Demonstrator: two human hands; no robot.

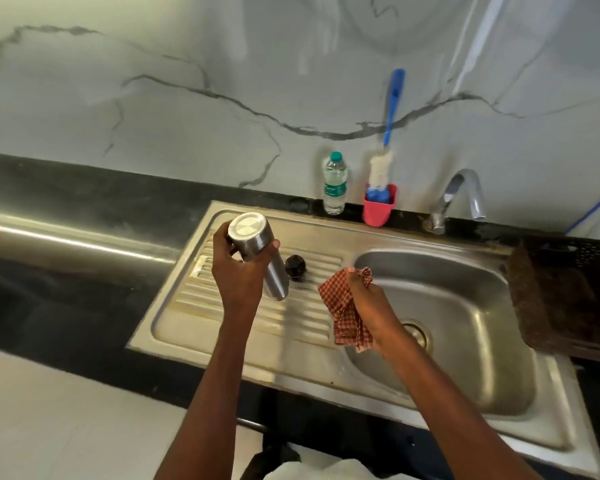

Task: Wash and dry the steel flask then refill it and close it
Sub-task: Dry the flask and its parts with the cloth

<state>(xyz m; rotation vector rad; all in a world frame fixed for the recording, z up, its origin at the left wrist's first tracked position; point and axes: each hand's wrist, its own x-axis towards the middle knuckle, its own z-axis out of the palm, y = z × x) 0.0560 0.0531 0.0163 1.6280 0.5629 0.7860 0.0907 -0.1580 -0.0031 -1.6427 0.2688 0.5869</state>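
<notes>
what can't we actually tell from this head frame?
- Steel flask: held base-up in the left hand; its mouth points away, so the inside is unseen.
- Right hand: motion-blurred around the checked cloth.
- Water bottle: label too small to read.
- Brown basket: cut off by the right edge.

Your left hand [238,271] grips the steel flask [258,252] upside down over the sink's drainboard [222,306], beside its black cap [295,267], while your right hand [366,296] holds a checked cloth [343,306] at the basin's edge.
</notes>
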